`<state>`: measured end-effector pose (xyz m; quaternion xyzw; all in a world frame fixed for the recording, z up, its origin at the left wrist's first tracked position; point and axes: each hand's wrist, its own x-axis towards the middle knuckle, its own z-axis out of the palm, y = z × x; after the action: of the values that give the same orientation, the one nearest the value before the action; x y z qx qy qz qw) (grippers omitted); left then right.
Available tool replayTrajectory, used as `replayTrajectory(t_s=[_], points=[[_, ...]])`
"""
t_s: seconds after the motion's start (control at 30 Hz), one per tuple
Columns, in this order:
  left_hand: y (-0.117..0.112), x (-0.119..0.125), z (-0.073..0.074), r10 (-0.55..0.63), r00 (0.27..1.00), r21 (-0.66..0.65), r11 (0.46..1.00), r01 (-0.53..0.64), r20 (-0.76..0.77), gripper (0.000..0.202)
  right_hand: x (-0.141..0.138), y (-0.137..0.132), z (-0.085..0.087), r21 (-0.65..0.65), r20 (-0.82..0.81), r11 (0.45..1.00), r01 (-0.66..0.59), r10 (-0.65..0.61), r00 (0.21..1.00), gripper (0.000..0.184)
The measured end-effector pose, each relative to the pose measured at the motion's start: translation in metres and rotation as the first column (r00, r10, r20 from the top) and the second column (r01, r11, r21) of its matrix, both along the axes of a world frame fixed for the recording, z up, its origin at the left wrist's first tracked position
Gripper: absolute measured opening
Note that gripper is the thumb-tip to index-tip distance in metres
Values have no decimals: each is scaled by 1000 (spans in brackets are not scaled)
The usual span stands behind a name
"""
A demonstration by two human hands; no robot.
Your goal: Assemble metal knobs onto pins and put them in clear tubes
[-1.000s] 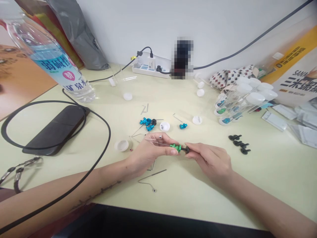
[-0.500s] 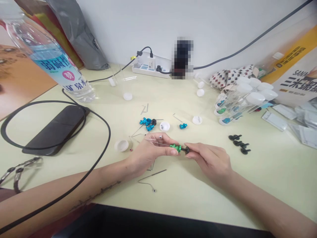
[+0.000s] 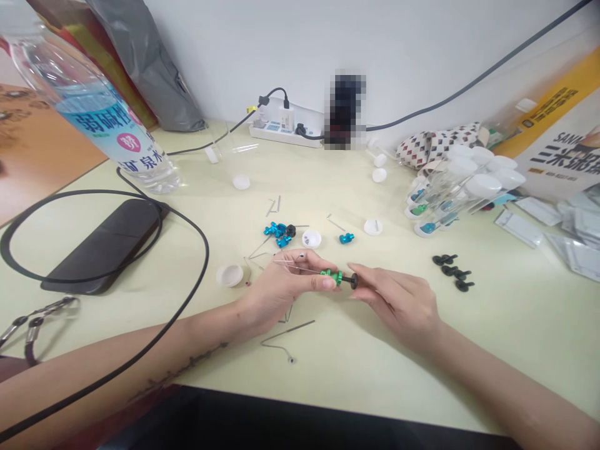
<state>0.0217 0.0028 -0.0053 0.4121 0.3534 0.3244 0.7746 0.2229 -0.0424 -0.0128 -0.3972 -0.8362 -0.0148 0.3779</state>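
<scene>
My left hand (image 3: 285, 289) pinches a small green metal part (image 3: 332, 275) between thumb and fingers, and a thin wire (image 3: 290, 264) lies across those fingers. My right hand (image 3: 400, 301) pinches a small black knob (image 3: 352, 279) that sits right against the green part's right end. Both hands hover just above the pale table (image 3: 328, 350) near its middle. Behind them lie a cluster of blue parts (image 3: 279, 232), one lone blue part (image 3: 346, 237) and several black knobs (image 3: 452, 271) to the right.
A water bottle (image 3: 98, 112) and a black phone (image 3: 105, 245) ringed by a black cable (image 3: 192, 225) fill the left. White caps (image 3: 229, 275), bent wires (image 3: 285, 334), clear capped tubes (image 3: 457, 187) and a power strip (image 3: 281, 131) lie around.
The hands and the green part with its black knob have crept slightly upward; otherwise nothing has visibly changed.
</scene>
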Motion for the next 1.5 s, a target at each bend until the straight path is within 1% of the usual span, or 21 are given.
replayTrajectory(t_s=[0.07,0.13,0.23,0.33,0.47,0.67,0.93,1.5], points=[[1,0,1,17,1000,-24,1000,-17,19,14,1,0,0,-14,7,1000,13,-13,1000,36],[1,-1,1,37,999,-30,999,-36,32,14,1,0,0,-7,5,999,35,-35,999,42],[2,-1,1,53,997,-18,998,-52,57,14,0,-2,1,36,12,998,54,-55,998,37],[1,0,0,25,999,-10,1000,-25,44,14,-1,-3,3,62,9,998,33,-33,999,28],[0,0,-2,-16,1000,31,999,16,2,15,-1,-3,3,91,-1,996,11,-11,1000,26],[-1,-1,-2,-26,999,59,998,27,-23,16,0,-4,3,84,34,996,11,-14,999,21],[-2,-1,-2,-32,999,45,998,33,-21,16,0,-5,2,105,32,994,10,-13,999,22],[-2,-1,-1,-31,998,37,999,32,-46,17,2,-4,0,74,18,997,-6,5,1000,23]])
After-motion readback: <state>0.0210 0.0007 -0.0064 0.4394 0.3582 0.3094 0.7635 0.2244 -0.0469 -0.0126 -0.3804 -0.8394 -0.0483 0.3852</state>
